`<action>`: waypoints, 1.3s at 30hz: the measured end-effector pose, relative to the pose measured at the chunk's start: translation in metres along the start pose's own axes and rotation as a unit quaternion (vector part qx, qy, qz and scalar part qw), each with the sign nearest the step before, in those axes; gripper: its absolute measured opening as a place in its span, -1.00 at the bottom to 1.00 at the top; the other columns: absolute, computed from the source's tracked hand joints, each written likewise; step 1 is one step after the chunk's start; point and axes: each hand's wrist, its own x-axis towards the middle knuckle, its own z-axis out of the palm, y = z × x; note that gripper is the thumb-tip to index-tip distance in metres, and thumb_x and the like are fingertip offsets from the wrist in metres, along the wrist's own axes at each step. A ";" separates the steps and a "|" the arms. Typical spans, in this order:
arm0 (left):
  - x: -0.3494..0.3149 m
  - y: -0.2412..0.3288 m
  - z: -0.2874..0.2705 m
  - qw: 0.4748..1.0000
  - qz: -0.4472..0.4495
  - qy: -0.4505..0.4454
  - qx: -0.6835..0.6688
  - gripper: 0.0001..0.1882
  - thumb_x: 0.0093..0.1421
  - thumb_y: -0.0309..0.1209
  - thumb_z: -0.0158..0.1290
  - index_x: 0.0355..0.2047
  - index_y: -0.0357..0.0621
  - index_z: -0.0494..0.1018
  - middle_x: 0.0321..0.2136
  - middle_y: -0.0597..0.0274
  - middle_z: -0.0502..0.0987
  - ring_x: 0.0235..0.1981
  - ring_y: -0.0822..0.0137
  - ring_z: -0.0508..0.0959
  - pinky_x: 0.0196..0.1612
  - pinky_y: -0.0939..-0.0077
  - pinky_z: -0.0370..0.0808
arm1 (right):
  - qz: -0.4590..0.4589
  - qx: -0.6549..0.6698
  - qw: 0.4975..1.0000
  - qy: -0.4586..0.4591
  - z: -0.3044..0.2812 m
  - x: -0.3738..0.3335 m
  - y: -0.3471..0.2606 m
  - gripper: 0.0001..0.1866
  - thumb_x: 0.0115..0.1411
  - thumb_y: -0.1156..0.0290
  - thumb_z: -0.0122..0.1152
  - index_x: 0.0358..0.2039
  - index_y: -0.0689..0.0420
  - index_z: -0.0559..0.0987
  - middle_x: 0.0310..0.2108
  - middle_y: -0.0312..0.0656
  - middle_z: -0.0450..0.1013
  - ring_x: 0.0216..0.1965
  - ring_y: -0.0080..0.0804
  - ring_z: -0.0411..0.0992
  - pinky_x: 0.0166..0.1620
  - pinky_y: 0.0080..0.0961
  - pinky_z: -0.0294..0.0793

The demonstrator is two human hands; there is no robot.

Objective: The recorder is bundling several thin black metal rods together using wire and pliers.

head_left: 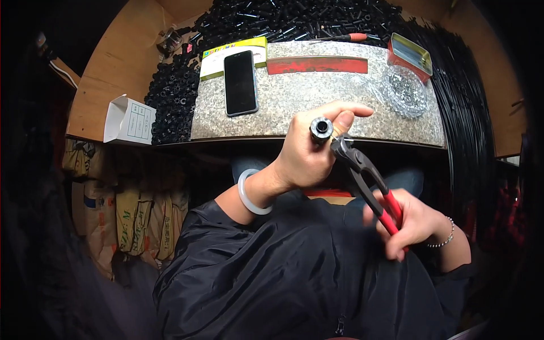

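My left hand (311, 153) grips a short black tube (321, 129) with a metal ring at its open end, held upright in front of the stone slab's near edge. A pale bangle sits on that wrist. My right hand (411, 224) squeezes the red handles of black-jawed pliers (362, 170). The plier jaws meet a small metal piece right beside the tube's end, under my left index finger. A thin bead bracelet circles my right wrist.
A speckled stone slab (317, 102) carries a black phone (240, 83), a yellow-green box, a red strip and a clear bag of small metal parts (403, 90). Heaps of black tubes (283, 20) surround it. A red tin (409, 54) sits right, a white carton (129, 120) left.
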 end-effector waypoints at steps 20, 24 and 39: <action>0.001 -0.007 0.002 0.998 -0.062 -0.014 -0.011 -0.76 0.29 -0.41 -0.13 -0.21 -0.28 0.49 -0.62 0.38 0.38 -0.57 0.63 0.28 -0.52 0.67 0.24 | -0.083 -0.202 0.948 0.233 -0.011 0.000 0.003 -0.64 0.29 0.20 -0.03 -0.40 0.28 0.49 -0.72 -0.34 0.29 -0.65 -0.67 0.23 -0.53 -0.67 0.26; 0.007 -0.012 0.006 1.000 -0.024 0.009 0.003 -0.75 0.29 -0.43 -0.15 -0.20 -0.29 0.50 -0.64 0.39 0.37 -0.57 0.61 0.29 -0.51 0.66 0.26 | -0.128 -0.145 0.950 0.244 -0.016 0.021 0.020 -0.67 0.24 0.27 0.09 -0.58 0.23 0.42 -0.70 -0.37 0.29 -0.64 -0.71 0.19 -0.55 -0.64 0.23; 0.010 -0.009 0.011 0.997 -0.049 0.056 0.036 -0.75 0.25 -0.52 -0.16 -0.20 -0.30 0.51 -0.69 0.47 0.28 -0.64 0.66 0.16 -0.60 0.70 0.08 | -0.018 -0.562 0.572 0.597 -0.193 0.049 -0.039 -0.84 0.00 0.34 0.17 -0.38 0.08 0.57 -0.40 -0.07 0.51 -0.27 -0.12 0.49 -0.22 -0.24 0.47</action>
